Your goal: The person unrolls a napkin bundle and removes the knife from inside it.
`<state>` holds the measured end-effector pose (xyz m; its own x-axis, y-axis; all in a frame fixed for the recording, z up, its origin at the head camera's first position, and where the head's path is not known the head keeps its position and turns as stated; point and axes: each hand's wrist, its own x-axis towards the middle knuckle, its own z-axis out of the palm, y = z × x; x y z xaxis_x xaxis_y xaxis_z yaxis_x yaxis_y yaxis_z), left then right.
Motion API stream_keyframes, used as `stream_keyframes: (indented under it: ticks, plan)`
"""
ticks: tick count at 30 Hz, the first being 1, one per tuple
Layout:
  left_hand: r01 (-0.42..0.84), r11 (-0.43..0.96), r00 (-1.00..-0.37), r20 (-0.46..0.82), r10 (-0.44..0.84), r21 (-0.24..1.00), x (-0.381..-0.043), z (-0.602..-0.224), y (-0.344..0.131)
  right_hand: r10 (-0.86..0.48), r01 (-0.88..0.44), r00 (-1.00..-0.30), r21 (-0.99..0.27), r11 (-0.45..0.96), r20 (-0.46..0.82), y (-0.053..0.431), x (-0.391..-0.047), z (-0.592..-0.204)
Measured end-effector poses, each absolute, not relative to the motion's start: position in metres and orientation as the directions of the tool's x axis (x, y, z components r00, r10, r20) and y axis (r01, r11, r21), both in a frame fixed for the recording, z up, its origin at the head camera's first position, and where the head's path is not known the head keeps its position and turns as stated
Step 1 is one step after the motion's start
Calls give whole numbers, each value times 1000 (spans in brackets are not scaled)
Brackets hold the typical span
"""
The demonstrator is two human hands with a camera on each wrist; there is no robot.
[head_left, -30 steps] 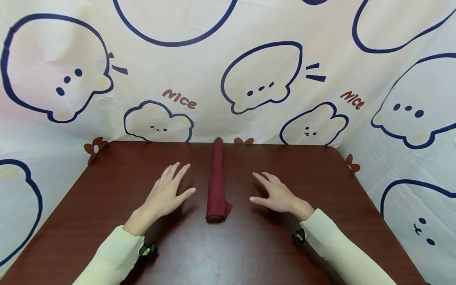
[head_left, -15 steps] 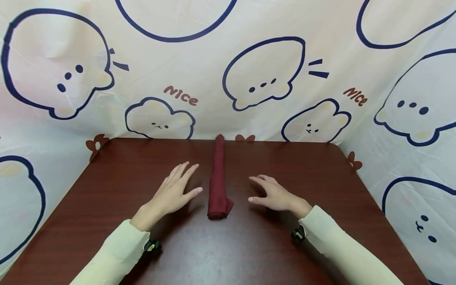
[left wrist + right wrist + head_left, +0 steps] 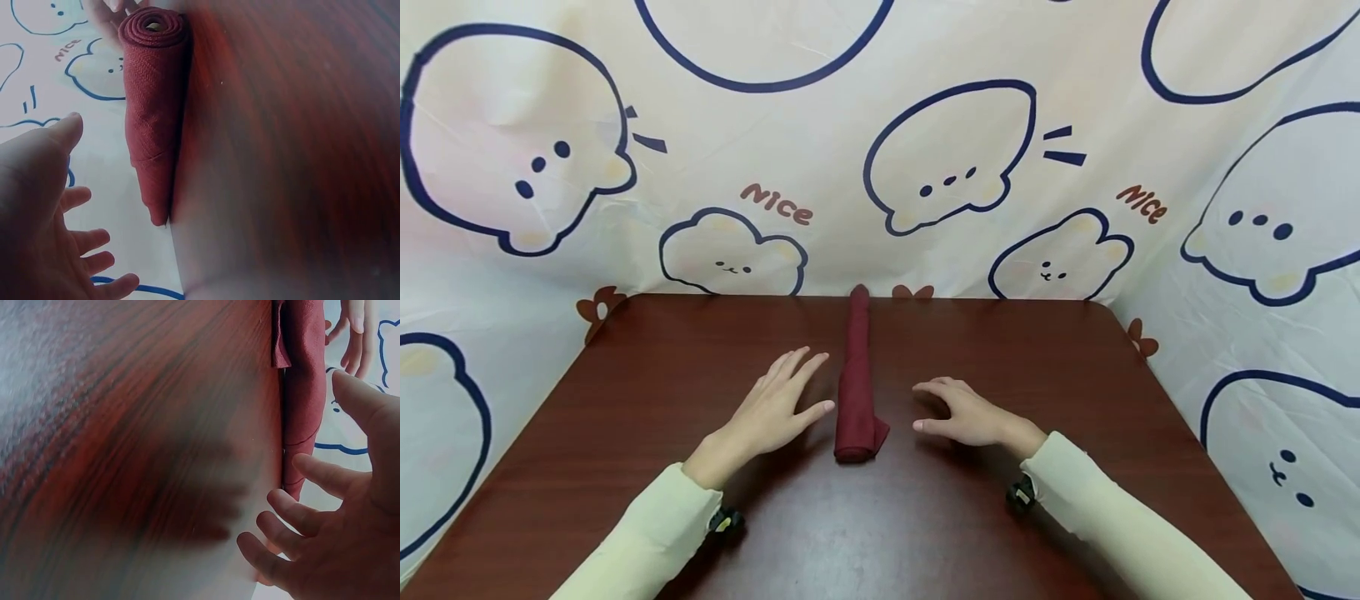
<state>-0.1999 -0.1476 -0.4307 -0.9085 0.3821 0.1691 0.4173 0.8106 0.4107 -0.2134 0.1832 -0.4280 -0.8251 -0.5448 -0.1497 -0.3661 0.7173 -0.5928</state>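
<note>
A rolled-up dark red cloth lies lengthwise on the brown table, from near the middle to the far edge. Its near end shows a spiral of layers in the left wrist view, and a loose corner sticks out on its right side. My left hand hovers to the left of the roll, fingers spread and thumb tip close to the cloth. To the right, my right hand is held with its fingers slightly bent and pointing at the roll, a gap between them. Neither hand holds anything.
The brown wood-grain table reaches back to a white curtain printed with blue cartoon outlines, which also hangs along both sides. A dark strapped device sits at the right wrist, and a similar device at the left.
Both hands have moved inward toward the cloth roll, the left to the right and the right to the left. The right fingers have bent a little more. The roll stays in place.
</note>
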Motion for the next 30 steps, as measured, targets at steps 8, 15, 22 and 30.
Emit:
stream_keyframes:
  ticks: [8, 15, 22, 30]
  plan:
    - [441, 790, -896, 151, 418, 426, -200, -433, -137, -559, -371, -817, -610, 700, -144, 180, -214, -431]
    - [468, 765, -880, 149, 452, 443, -201, -433, -128, -592, -395, -797, -636, 663, -122, 175, -217, -433]
    - [491, 736, -861, 133, 490, 466, -201, -432, -120, -616, -414, -780, -646, 642, -112, 169, -221, -437]
    - [533, 697, -823, 104, 558, 480, -202, -433, -112, -633, -427, -768, -655, 623, -102, 165, -221, -439]
